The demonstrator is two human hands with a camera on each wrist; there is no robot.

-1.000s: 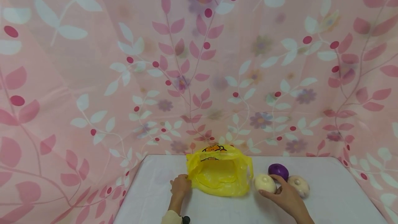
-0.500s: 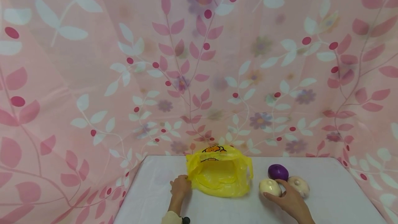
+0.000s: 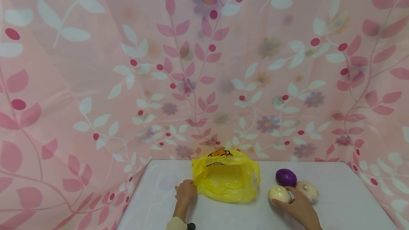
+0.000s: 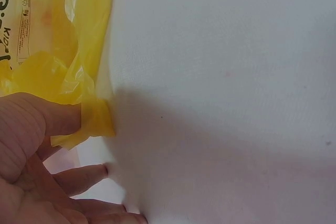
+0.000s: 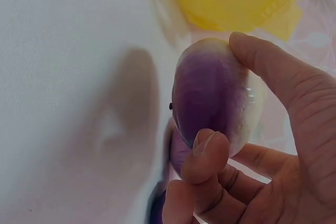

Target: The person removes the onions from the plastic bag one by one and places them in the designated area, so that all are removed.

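Observation:
My left hand (image 3: 186, 190) pinches the near left edge of a yellow plastic bag (image 3: 252, 187); in the left wrist view, the thumb lies over the gathered yellow film (image 4: 98, 116). The bag's mouth gapes toward me. To its right, my right hand (image 3: 300, 207) grips a pale turnip (image 3: 279, 194) between thumb and fingers. The right wrist view shows this turnip (image 5: 205, 90) purple on one side and cream on the other, its shadow apart from it on the table. Just behind it sit a purple round vegetable (image 3: 285, 177) and another cream turnip-like one (image 3: 307, 191).
A white-covered table (image 3: 159, 176) carries everything. Behind it hangs a pink floral cloth (image 3: 204, 98), which also runs down both sides. In the right wrist view, a purple vegetable (image 5: 180, 153) is partly hidden behind the held turnip.
My right hand has carried the turnip a little right and nearer to me, away from the bag. The left hand and the bag have hardly moved.

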